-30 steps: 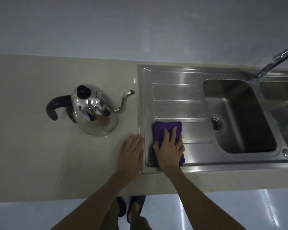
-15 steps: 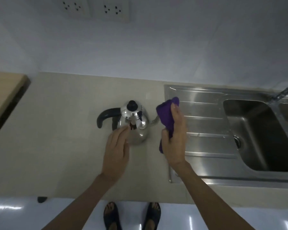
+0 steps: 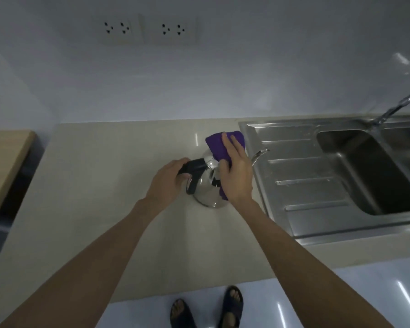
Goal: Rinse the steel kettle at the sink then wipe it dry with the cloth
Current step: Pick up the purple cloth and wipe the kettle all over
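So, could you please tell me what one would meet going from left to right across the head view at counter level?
Wooden board → left hand on the kettle's black handle → right hand pressing the purple cloth on the steel kettle → kettle spout → sink drainboard → sink basin → tap.

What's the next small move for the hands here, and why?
Probably sweep the purple cloth down the steel kettle. The right hand presses it on the top, the lower body is uncovered, and the left hand steadies the handle.
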Motion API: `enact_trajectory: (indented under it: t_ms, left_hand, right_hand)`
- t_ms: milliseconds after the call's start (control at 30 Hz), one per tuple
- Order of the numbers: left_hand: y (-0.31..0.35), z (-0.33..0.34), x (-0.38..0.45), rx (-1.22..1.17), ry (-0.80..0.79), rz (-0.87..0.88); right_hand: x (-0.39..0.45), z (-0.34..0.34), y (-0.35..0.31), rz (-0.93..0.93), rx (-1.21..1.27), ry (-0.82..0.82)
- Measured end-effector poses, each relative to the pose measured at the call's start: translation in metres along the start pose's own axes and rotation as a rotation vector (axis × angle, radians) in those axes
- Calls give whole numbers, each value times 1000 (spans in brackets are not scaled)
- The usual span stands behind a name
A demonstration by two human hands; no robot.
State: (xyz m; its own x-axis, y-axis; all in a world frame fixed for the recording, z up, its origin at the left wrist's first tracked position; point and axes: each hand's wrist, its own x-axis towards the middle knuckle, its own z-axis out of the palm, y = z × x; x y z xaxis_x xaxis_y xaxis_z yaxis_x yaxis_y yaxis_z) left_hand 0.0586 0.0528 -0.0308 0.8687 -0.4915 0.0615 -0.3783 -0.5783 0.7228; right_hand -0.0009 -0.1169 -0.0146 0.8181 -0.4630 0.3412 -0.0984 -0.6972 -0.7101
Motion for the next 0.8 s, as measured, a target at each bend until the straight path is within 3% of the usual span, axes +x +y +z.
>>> enact_trajectory:
  t_ms: [167,300,467,567,667,800]
  left_hand:
    - [-6,2,1,-44,13,35]
    - [-6,7,2,-69,15,49]
    - [-11,7,4,-79,25,72]
    - [-10,7,5,-83,35,82]
    - [-7,8,4,-83,57,48]
    - [-4,7,2,-99,77,54]
  right_hand:
    - [-72,17,-1,-116,-189,-1]
    - [-35,3,11,-187,-356,-29]
    - [-39,-28,22,-605,-860,-208]
    - [12,-46,-8,-818,-951,-366]
    - [52,-42,-41,-718,-968,-578]
    - [66,-37,-51,-611,-839,-730]
